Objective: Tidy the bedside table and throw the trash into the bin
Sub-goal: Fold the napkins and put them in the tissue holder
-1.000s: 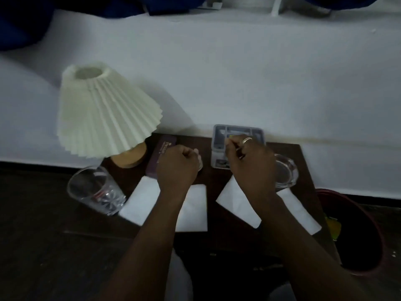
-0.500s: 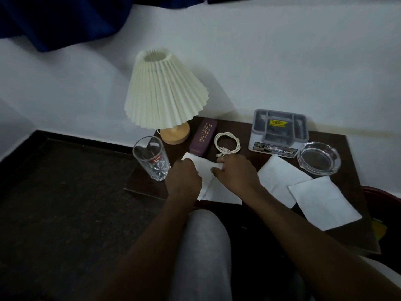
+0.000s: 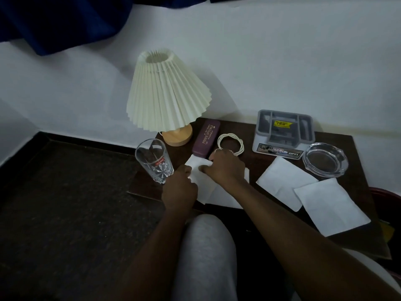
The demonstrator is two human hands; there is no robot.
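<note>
A dark wooden bedside table stands against the white wall. On its left part lies a white tissue. My left hand and my right hand both pinch this tissue at its top edge. A second white tissue and a third white tissue lie flat to the right. The red rim of a bin shows past the table's right edge; most of it is hidden.
A pleated cream lamp, a clear drinking glass, a maroon spectacle case, a coiled white cable, a grey organiser box and a glass ashtray stand on the table. My grey-clad knee is below.
My right hand left the organiser box and both hands came down onto the left tissue. The camera view swung left and back, bringing the whole table into sight.
</note>
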